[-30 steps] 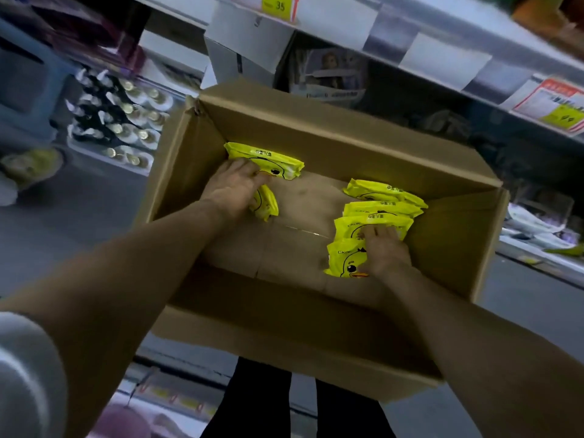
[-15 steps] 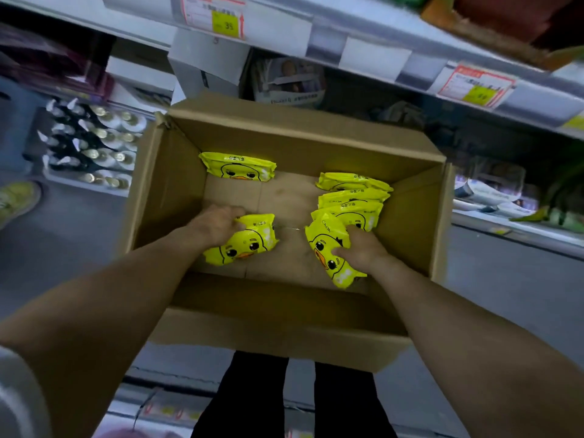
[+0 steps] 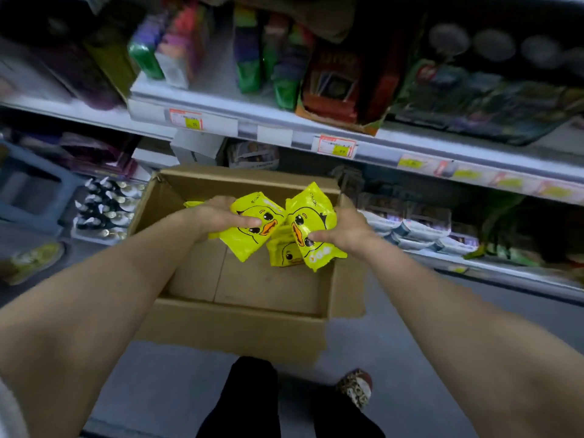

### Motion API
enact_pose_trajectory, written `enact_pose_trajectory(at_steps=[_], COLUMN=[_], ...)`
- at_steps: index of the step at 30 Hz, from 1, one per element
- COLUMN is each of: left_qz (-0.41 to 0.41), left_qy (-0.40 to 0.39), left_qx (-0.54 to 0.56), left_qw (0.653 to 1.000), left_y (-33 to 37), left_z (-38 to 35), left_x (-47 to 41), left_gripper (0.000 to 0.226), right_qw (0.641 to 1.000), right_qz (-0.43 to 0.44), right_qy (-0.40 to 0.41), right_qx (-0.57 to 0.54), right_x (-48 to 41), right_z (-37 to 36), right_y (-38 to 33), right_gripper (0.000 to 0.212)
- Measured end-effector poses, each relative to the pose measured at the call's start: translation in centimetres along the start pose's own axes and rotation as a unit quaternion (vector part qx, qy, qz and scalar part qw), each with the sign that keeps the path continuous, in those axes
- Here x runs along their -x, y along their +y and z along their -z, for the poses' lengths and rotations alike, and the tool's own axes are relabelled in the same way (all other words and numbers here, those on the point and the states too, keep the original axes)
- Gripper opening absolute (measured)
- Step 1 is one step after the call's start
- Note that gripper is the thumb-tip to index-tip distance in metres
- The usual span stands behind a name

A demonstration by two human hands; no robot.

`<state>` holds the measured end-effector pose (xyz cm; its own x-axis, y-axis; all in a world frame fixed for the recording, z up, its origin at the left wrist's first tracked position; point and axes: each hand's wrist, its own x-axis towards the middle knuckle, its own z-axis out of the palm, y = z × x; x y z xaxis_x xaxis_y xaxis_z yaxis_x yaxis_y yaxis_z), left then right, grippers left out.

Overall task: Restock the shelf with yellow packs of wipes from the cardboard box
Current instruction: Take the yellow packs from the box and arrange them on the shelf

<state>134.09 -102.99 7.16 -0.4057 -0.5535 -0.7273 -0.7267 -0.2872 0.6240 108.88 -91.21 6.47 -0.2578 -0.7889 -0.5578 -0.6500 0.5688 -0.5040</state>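
An open cardboard box (image 3: pixel 240 324) stands on the floor in front of the shelves. My left hand (image 3: pixel 218 218) is shut on a yellow duck-print pack of wipes (image 3: pixel 252 229), held above the box. My right hand (image 3: pixel 344 230) is shut on a second yellow pack (image 3: pixel 311 222), held upright beside the first so the two nearly touch. Another yellow pack (image 3: pixel 284 254) shows below and between them; whether it lies in the box or is in my grip I cannot tell. A sliver of one more pack (image 3: pixel 192 203) peeks out at the box's back wall, behind my left hand.
White shelf edges with price tags (image 3: pixel 336 147) run across the view, with colourful boxes (image 3: pixel 331 83) above. Small bottles (image 3: pixel 107 207) sit low on the left and flat packets (image 3: pixel 420 229) low on the right. My legs and a shoe (image 3: pixel 355 387) are near the box.
Both hands have risen out of the box, each carrying a yellow pack, and come closer together. The view has tilted up, showing more of the shelves.
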Motion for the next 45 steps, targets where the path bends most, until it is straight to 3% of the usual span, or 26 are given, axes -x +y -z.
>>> enact_pose_trajectory(at_steps=[3, 6, 16, 21, 29, 34, 42, 45], left_qz=[-0.048, -0.088, -0.224, -0.289, -0.375, -0.407, -0.453, -0.438], left_qy=[0.020, 0.064, 0.123, 0.135, 0.093, 0.112, 0.100, 0.102], left_qx=[-0.025, -0.079, -0.199, -0.226, -0.291, -0.382, -0.482, -0.516], left_qw=[0.998, 0.991, 0.946, 0.920, 0.875, 0.822, 0.743, 0.729], left_y=[5.9, 12.3, 34.2, 43.2, 57.7, 66.3, 77.2, 79.3], left_z=[-3.0, -6.1, -17.0, -21.6, -28.2, -33.1, -38.6, -40.2], left_x=[3.1, 5.8, 12.6, 13.6, 11.1, 8.2, 4.0, 1.6], left_gripper=[0.055, 0.058, 0.034, 0.041, 0.046, 0.093, 0.077, 0.085], right_qw=[0.999, 0.993, 0.952, 0.933, 0.885, 0.866, 0.828, 0.830], right_qz=[0.035, 0.077, 0.098, 0.086, 0.023, -0.014, -0.082, -0.085], right_qy=[0.035, 0.091, 0.290, 0.348, 0.464, 0.499, 0.554, 0.550], right_qx=[0.022, 0.023, 0.003, 0.010, 0.028, 0.039, 0.031, 0.030], right_x=[3.6, 7.2, 18.5, 22.1, 24.6, 24.5, 22.6, 22.3], right_z=[6.5, 13.2, 33.0, 40.7, 51.5, 57.5, 64.9, 66.2], right_y=[1.5, 4.0, 14.4, 18.7, 25.4, 29.6, 34.9, 36.9], right_gripper=[0.043, 0.039, 0.034, 0.027, 0.054, 0.044, 0.057, 0.055])
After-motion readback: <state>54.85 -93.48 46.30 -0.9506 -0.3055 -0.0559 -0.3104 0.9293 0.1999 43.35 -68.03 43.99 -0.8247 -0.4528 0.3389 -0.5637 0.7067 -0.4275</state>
